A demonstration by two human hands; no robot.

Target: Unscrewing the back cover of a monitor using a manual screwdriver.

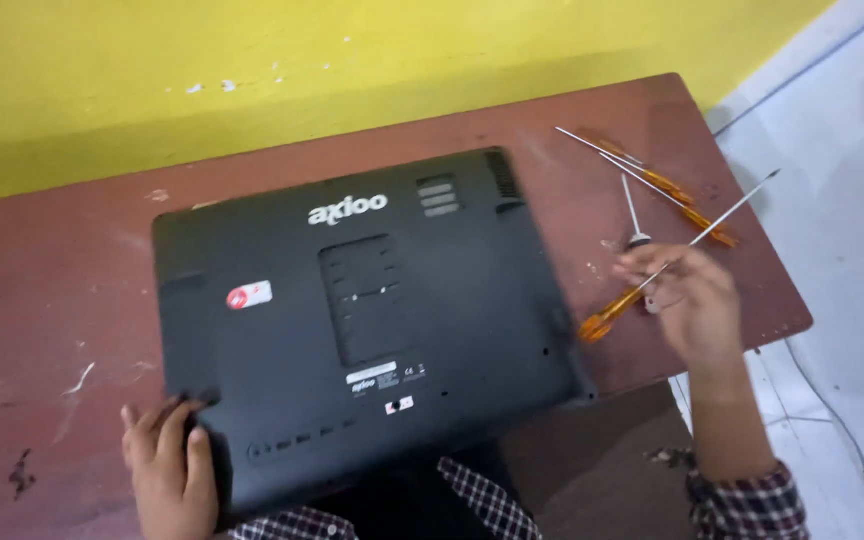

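Two hands are busy here: the left hand (pixel 167 465), at the lower left of the frame, lies flat with its fingers spread on the near corner of a black all-in-one computer (pixel 362 320) lying face down, pressing on it rather than gripping, while the right hand (pixel 687 300), right of centre, is closed around a long screwdriver (pixel 682 250) with an amber handle, the steel shaft pointing up toward the right edge. The computer fills the middle of the frame, resting flat on a worn reddish-brown table (pixel 52 290) (scuffed and flecked with white paint), its back panel up, with vent slots near the top and a square recessed mount in the centre. I would judge it fairly heavy and stiff, the plastic shell smooth and a little slippery, and the hidden screen underneath the fragile part; best taken by both side edges, low and level, never by the vents. The screwdriver looks light and rigid, and the ribbed handle is the natural place to hold it, though the hand seems to have it nearer the shaft end of the handle. Two more amber-handled screwdrivers (pixel 652 185) lie crossed at the upper right of the table, and a small dark-handled driver (pixel 634 220) lies just beside them. A yellow wall (pixel 352 60) runs behind.
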